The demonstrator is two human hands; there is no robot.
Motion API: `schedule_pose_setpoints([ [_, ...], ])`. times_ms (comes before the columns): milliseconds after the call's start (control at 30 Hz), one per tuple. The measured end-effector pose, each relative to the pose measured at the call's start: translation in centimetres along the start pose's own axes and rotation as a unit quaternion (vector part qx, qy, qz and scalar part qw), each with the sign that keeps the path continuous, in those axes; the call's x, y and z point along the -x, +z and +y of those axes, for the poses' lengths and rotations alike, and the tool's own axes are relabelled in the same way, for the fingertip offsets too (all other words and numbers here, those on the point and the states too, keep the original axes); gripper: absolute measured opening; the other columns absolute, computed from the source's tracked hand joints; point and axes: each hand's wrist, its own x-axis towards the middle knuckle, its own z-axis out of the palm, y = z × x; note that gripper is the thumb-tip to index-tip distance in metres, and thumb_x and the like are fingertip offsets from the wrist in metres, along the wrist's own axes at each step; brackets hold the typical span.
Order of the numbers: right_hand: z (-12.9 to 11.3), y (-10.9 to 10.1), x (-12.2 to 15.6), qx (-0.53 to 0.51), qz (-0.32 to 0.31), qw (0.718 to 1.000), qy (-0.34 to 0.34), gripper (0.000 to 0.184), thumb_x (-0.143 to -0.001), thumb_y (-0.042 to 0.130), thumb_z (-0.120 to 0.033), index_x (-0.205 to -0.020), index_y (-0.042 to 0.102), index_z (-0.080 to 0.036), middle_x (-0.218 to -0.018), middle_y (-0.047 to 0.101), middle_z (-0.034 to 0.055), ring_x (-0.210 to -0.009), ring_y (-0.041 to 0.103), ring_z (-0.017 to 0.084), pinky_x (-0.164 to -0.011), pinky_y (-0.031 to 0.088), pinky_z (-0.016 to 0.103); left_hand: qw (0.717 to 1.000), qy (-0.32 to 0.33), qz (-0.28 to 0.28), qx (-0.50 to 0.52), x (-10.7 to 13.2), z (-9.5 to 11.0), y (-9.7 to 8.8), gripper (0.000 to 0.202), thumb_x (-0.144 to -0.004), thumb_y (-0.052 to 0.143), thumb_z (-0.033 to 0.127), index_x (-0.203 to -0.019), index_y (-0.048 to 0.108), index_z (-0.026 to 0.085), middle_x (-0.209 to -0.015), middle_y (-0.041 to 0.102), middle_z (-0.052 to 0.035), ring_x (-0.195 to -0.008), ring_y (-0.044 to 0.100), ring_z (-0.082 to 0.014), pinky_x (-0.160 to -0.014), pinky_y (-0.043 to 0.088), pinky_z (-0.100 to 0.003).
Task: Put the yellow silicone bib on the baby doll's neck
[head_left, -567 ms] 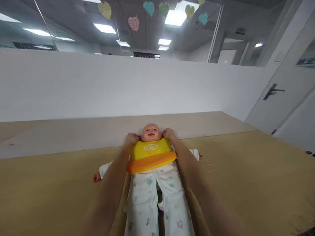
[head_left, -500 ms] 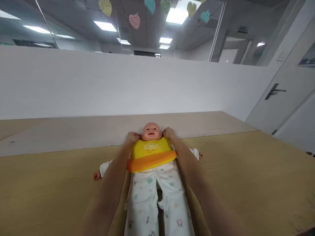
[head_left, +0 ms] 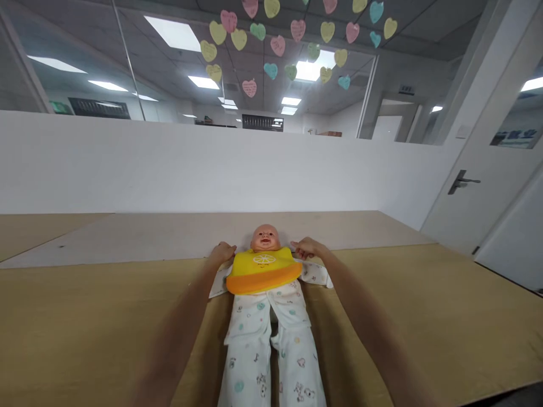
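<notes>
A baby doll [head_left: 266,237] lies on its back, head toward the wall, in white patterned clothes [head_left: 292,350]. Over its chest spreads a yellow bib [head_left: 263,263] with a citrus-slice print and an orange pocket along the bottom edge. My left hand [head_left: 223,251] hovers by the doll's shoulder on the left, apart from the bib, its fingers loosely bent and nothing visible in them. On the other side my right hand [head_left: 307,247] is open, index finger stretched toward the doll's neck, above the doll's sleeve [head_left: 314,272]. The bib's neck fastening is hidden.
The doll rests on a wide tan tabletop [head_left: 403,316], with a paler board [head_left: 139,237] behind it. A white wall [head_left: 190,169] rises at the back, with heart-shaped notes [head_left: 298,30] on the glass above. A door [head_left: 479,198] stands at the right.
Both hands have come away from the sides of the doll's neck and moved outward. The bib stays on the doll's chest. My view has tilted upward, showing more notes.
</notes>
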Motion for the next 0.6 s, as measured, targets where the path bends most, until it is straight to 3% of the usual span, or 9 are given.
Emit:
schedule_pose_setpoints([
  [100, 0.5, 0.9, 3.3, -0.036, -0.086, 0.996, 0.004, 0.053, -0.082, 0.055, -0.062, -0.073, 0.063, -0.011, -0.062, 0.066, 0.009, -0.045, 0.06, 0.013, -0.037, 0.027, 0.019, 1.0, 0.002, -0.021, -0.002, 3.3, -0.8, -1.3, 0.038, -0.071, 0.062, 0.039, -0.04, 0.052, 0.019, -0.04, 0.049, -0.0055, -0.054, 0.057, -0.0242, -0.054, 0.033, -0.029],
  [200, 1.3, 1.8, 5.8, -0.12, -0.121, 0.985, -0.021, 0.05, -0.076, 0.063, -0.062, -0.086, 0.062, -0.013, -0.067, 0.066, 0.0054, -0.05, 0.063, 0.012, -0.035, 0.025, 0.015, 0.999, -0.009, -0.034, 0.014, 6.8, -1.8, -2.4, 0.038, -0.063, 0.068, 0.048, -0.044, 0.054, 0.018, -0.042, 0.052, -0.0049, -0.046, 0.052, -0.0211, -0.049, 0.03, -0.028],
  [300, 2.0, 2.0, 7.3, -0.188, -0.117, 0.974, -0.052, 0.053, -0.071, 0.066, -0.064, -0.087, 0.059, -0.014, -0.062, 0.063, 0.0023, -0.045, 0.059, 0.01, -0.034, 0.025, 0.014, 0.999, 0.0, -0.032, 0.041, 9.5, -2.3, -3.1, 0.043, -0.063, 0.066, 0.055, -0.046, 0.053, 0.018, -0.041, 0.05, -0.0034, -0.04, 0.045, -0.0173, -0.045, 0.026, -0.027],
  [433, 3.0, 2.3, 8.7, -0.231, -0.098, 0.963, -0.104, 0.053, -0.075, 0.062, -0.064, -0.098, 0.054, -0.017, -0.066, 0.064, 0.0014, -0.046, 0.058, 0.009, -0.036, 0.027, 0.014, 0.989, 0.046, -0.111, 0.087, 11.9, -1.6, -3.0, 0.056, -0.064, 0.057, 0.071, -0.048, 0.053, 0.017, -0.044, 0.056, -0.0084, -0.04, 0.048, -0.0166, -0.044, 0.03, -0.026],
  [500, 3.5, 2.8, 9.2, -0.244, -0.063, 0.962, -0.106, 0.057, -0.073, 0.065, -0.062, -0.107, 0.049, -0.019, -0.074, 0.067, 0.002, -0.048, 0.06, 0.01, -0.036, 0.028, 0.014, 0.984, 0.01, -0.118, 0.135, 13.0, -1.0, -2.5, 0.053, -0.06, 0.06, 0.07, -0.061, 0.055, 0.017, -0.05, 0.061, -0.0095, -0.044, 0.054, -0.0186, -0.044, 0.034, -0.026],
  [600, 3.8, 4.2, 9.5, -0.269, -0.034, 0.955, -0.116, 0.071, -0.071, 0.066, -0.061, -0.125, 0.039, -0.024, -0.077, 0.067, 0.0002, -0.051, 0.063, 0.012, -0.037, 0.033, 0.016, 0.968, -0.036, -0.084, 0.233, 14.4, -0.4, -1.8, 0.054, -0.057, 0.067, 0.059, -0.092, 0.053, 0.019, -0.054, 0.063, -0.0032, -0.049, 0.058, -0.0198, -0.045, 0.038, -0.024],
])
